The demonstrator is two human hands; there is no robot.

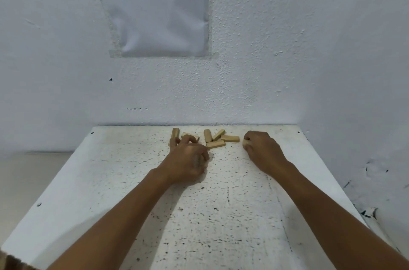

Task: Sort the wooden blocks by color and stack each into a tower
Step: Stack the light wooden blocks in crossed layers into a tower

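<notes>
Nearest you, your two bare forearms reach up from the bottom edge over the white, black-speckled counter (pixel 221 214). No container shows anywhere on it; every block lies straight on the surface.

Your left hand (pixel 188 157) sits near the middle of the counter with its fingers curled toward a block at the far edge; the fingertips meet the wood at a small pale block (pixel 190 136), but you cannot tell whether they grip it or only touch it. Just left of that hand one wooden block (pixel 175 133) stands on its side, touching your thumb area.

Your right hand (pixel 261 150) is curled, fingers tucked, pinching a small light block (pixel 245 141) at its fingertips.

Between your hands a loose cluster of four tan wooden blocks (pixel 218 138) lies flat near the back edge: one pointing away from you, one angled against it, one lying crosswise to the right, and one in front touching the others.

Behind the counter, a printed sheet (pixel 159 15) hangs on the rough white wall (pixel 309 48).
</notes>
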